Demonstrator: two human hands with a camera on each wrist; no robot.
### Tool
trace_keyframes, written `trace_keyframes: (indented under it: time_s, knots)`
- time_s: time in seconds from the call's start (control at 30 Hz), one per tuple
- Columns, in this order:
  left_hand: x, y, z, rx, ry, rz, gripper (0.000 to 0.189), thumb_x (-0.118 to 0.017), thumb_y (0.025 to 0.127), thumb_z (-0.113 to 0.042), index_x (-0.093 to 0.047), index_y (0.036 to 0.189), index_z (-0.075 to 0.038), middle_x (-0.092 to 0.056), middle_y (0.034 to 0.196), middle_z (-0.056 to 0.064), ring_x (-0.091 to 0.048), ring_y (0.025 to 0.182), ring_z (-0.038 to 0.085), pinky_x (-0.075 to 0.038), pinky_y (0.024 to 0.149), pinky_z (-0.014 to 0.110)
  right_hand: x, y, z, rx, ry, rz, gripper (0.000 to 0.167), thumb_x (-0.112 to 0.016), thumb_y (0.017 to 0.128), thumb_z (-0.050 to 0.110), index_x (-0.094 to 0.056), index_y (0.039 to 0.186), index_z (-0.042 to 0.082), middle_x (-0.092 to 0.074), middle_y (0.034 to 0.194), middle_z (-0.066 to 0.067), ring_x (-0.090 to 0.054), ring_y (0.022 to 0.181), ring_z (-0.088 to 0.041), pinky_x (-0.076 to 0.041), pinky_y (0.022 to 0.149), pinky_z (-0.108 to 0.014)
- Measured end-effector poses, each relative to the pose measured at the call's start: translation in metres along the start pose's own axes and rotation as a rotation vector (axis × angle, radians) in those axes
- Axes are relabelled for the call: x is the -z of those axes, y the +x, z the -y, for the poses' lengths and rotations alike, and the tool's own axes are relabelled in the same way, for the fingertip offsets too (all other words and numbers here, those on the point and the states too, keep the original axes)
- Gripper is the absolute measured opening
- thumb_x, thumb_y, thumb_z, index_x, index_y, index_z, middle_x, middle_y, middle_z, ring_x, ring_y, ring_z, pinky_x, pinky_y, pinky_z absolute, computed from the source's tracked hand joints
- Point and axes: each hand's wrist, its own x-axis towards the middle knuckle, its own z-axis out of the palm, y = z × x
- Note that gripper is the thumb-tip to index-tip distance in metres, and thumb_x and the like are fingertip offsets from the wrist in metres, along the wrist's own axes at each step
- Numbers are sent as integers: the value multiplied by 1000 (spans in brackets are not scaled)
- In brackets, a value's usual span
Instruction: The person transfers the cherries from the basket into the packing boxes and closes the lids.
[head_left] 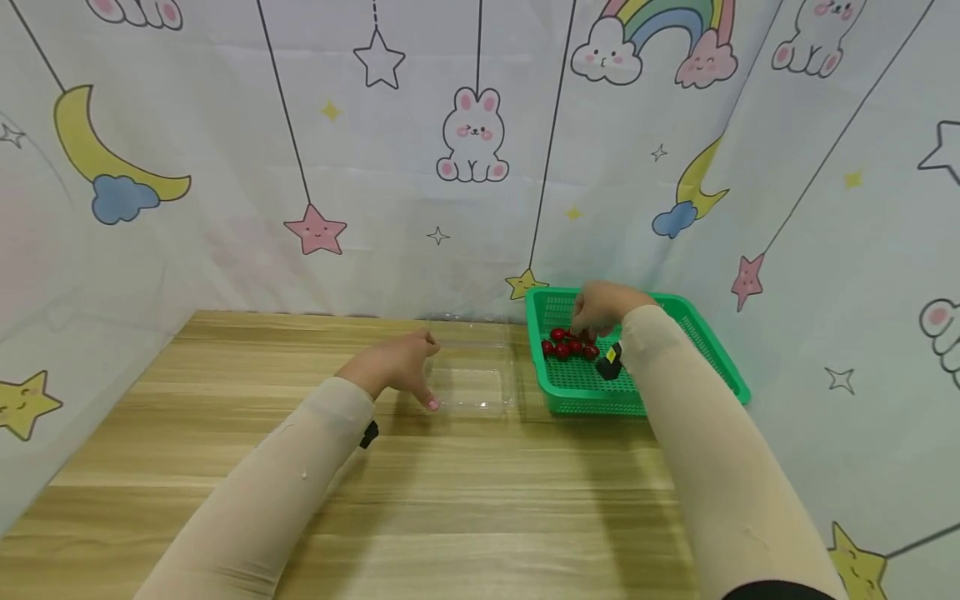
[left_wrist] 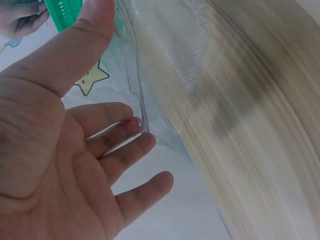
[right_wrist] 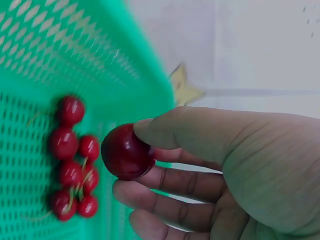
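Note:
In the head view my right hand is over the green plastic basket. Thumb and fingers of it pinch a single dark red cherry, close up in the right wrist view. Several more cherries, some with stems, lie on the basket floor beside that hand. My left hand is at the left side of a clear plastic container on the table. Its fingers are spread, the fingertips right at the container's thin rim, and the thumb lies along the nearer part of that edge.
A wood-grain table carries both the container and the basket, which stand side by side near the back edge. Behind them hangs a white curtain printed with rabbits, stars and moons, and it continues along the right side.

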Motion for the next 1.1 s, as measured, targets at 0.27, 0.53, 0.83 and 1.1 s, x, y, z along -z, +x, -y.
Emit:
trace_keyframes:
  time_s: [0.27, 0.53, 0.83, 1.1]
  knots:
    - [1, -2, 1, -4, 14, -9, 115, -104, 85, -42, -43, 174, -2, -37, 183, 19, -45, 165, 47, -42, 134, 64, -14, -1, 64, 123, -106, -63, 22, -72, 110, 24, -83, 92, 17, -71, 77, 2, -61, 70, -17, -54, 71, -35]
    - [2, -2, -2, -12, 27, -2, 116, -104, 84, -42, -44, 173, 0, -38, 182, 19, -45, 165, 46, -42, 135, 61, -53, 3, 122, 290, -144, -54, 22, -77, 109, 22, -76, 88, 16, -67, 85, 5, -52, 73, -12, -48, 71, -32]
    - [5, 0, -2, -17, 37, 10, 115, -104, 84, -44, -45, 172, 1, -41, 178, 19, -53, 159, 44, -50, 129, 59, -104, 31, 152, 315, -146, -31, 14, -79, 109, 24, -84, 107, 10, -74, 95, 3, -62, 81, -11, -58, 78, -31]
    - [6, 0, -2, -19, 36, 18, 115, -104, 84, -44, -45, 173, -1, -36, 183, 21, -52, 159, 47, -50, 128, 62, -145, 54, 159, 350, -46, -26, 30, -79, 107, 18, -79, 78, 12, -66, 67, 3, -47, 59, -10, -44, 61, -27]
